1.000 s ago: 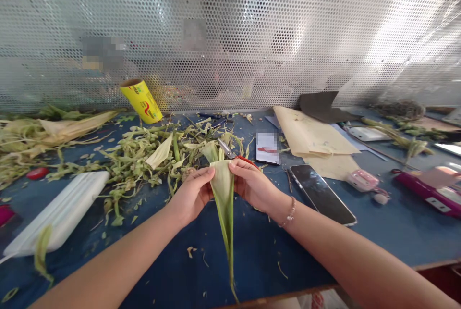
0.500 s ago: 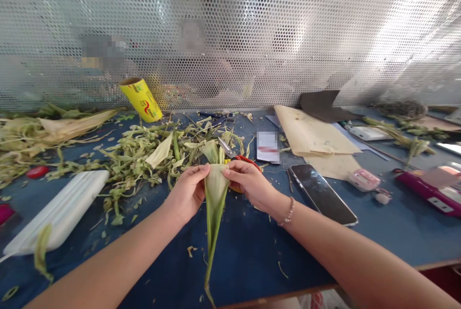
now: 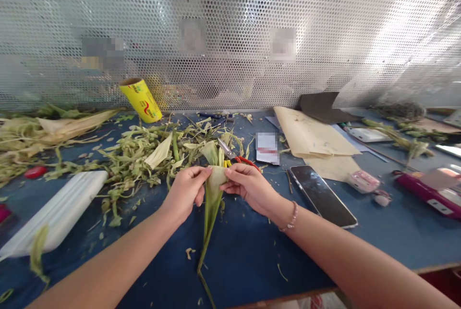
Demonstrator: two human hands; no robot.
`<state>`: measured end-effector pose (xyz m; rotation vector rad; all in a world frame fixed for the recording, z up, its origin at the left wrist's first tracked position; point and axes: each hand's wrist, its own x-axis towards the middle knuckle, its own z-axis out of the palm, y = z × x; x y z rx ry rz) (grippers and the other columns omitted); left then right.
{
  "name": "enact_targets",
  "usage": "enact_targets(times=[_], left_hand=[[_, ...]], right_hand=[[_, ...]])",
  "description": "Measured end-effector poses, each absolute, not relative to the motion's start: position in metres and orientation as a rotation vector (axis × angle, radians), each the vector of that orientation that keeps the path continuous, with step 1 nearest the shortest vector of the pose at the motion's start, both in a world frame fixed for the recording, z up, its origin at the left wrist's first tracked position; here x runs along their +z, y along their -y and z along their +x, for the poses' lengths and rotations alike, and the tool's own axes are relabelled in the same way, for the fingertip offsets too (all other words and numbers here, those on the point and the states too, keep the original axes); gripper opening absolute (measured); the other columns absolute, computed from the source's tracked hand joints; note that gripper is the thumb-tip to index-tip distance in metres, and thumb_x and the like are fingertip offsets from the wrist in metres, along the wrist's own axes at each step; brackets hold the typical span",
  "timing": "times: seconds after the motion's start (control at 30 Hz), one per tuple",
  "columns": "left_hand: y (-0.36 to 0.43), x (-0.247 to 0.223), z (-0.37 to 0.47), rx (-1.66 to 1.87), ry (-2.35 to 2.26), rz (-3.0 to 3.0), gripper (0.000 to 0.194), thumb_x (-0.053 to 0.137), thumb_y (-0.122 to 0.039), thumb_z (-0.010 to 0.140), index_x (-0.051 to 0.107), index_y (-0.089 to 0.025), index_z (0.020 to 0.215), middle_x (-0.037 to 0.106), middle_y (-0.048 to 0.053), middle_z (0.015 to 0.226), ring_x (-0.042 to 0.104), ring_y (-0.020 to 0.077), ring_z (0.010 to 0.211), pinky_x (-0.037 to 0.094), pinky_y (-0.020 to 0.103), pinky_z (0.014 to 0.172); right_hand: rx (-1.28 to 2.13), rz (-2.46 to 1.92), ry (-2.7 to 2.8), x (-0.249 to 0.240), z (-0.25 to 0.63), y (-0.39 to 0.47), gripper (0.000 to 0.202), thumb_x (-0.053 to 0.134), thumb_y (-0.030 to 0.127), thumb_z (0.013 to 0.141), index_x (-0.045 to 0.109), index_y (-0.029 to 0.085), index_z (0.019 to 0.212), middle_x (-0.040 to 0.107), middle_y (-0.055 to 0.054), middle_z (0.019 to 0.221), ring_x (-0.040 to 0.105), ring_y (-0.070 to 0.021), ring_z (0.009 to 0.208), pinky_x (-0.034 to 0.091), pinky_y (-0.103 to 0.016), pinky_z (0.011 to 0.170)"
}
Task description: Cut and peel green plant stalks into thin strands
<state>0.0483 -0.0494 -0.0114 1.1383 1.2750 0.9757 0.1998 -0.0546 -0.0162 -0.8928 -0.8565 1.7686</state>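
A: Worktop (image 3: 252,251) is carrying a leaf heap (image 3: 140,153). And the long leaf (image 3: 213,193)?

B: From here, it's trailing nearward between left hand (image 3: 189,189) and right hand (image 3: 254,186), each grip pinching its broad end. Apparently they're flattening or folding that end; next move is probably calling for light, even tension.

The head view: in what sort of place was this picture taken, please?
Probably an informal handwork bench, perhaps in a workshop or classroom: a heap of plant scraps and scissors lie on a blue tabletop littered with small trimmings.
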Motion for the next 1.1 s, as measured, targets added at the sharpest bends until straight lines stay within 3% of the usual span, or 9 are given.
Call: enact_targets(times=[0.3,0.43,0.53,0.63,0.73,0.9,1.1], left_hand=[[0.051,-0.008,0.051,0.979,-1.072,0.885,0.032,0.066,-0.039,0.061,0.046,-0.016,0.056,0.042,-0.006,0.032,0.035,0.0029,0.029,0.025,0.015,0.037],[0.052,-0.006,0.05,1.005,-1.117,0.994,0.031,0.061,-0.041,0.066,0.043,-0.017,0.055,0.042,-0.006,0.033,0.036,0.004,0.029,0.024,0.016,0.037],[0.055,-0.002,0.048,1.024,-1.241,1.219,0.033,0.053,-0.041,0.074,0.04,-0.018,0.054,0.035,-0.007,0.029,0.029,0.0043,0.027,0.019,0.018,0.036],[0.057,0.003,0.046,1.102,-1.377,1.422,0.031,0.05,-0.039,0.077,0.04,-0.019,0.055,0.031,-0.008,0.035,0.027,0.0051,0.03,0.019,0.02,0.037],[0.058,0.008,0.043,1.206,-1.473,1.65,0.03,0.049,-0.037,0.077,0.042,-0.019,0.055,0.033,-0.006,0.044,0.03,0.0064,0.038,0.022,0.022,0.041],[0.057,0.011,0.038,1.221,-1.598,2.158,0.023,0.045,-0.032,0.08,0.049,-0.019,0.062,0.044,-0.002,0.053,0.041,0.0104,0.05,0.031,0.024,0.052],[0.039,0.001,0.03,0.992,-1.609,2.518,0.025,0.037,-0.028,0.083,0.056,-0.019,0.069,0.06,0.005,0.069,0.053,0.0181,0.07,0.039,0.03,0.07]], right_hand=[[1.795,-0.912,0.835,-0.019,0.202,0.052,0.032,0.074,0.036,0.054,0.052,0.015,0.063,0.057,0.003,0.051,0.055,-0.0059,0.045,0.041,-0.016,0.047],[1.694,-1.005,1.16,-0.017,0.208,0.049,0.028,0.061,0.041,0.069,0.049,0.016,0.062,0.05,0.004,0.051,0.05,-0.0066,0.045,0.039,-0.019,0.049],[1.139,-1.262,1.791,-0.013,0.22,0.048,0.029,0.044,0.038,0.082,0.051,0.017,0.064,0.054,-0.001,0.06,0.054,-0.012,0.059,0.043,-0.026,0.061],[0.311,-1.551,2.166,-0.013,0.229,0.05,0.025,0.049,0.037,0.081,0.056,0.014,0.083,0.059,-0.012,0.088,0.055,-0.0215,0.087,0.041,-0.034,0.08],[0.057,-1.692,2.364,-0.019,0.229,0.05,0.038,0.049,0.039,0.08,0.054,0.007,0.099,0.057,-0.017,0.096,0.054,-0.0265,0.093,0.041,-0.036,0.083],[0.055,-1.857,2.383,-0.024,0.22,0.038,0.025,0.044,0.016,0.075,0.054,0.006,0.095,0.059,-0.018,0.089,0.057,-0.0256,0.088,0.043,-0.031,0.074],[0.392,-1.945,2.282,-0.011,0.232,0.035,0.022,0.046,0.016,0.069,0.05,0.009,0.09,0.061,-0.015,0.078,0.059,-0.0215,0.07,0.036,-0.027,0.055]])
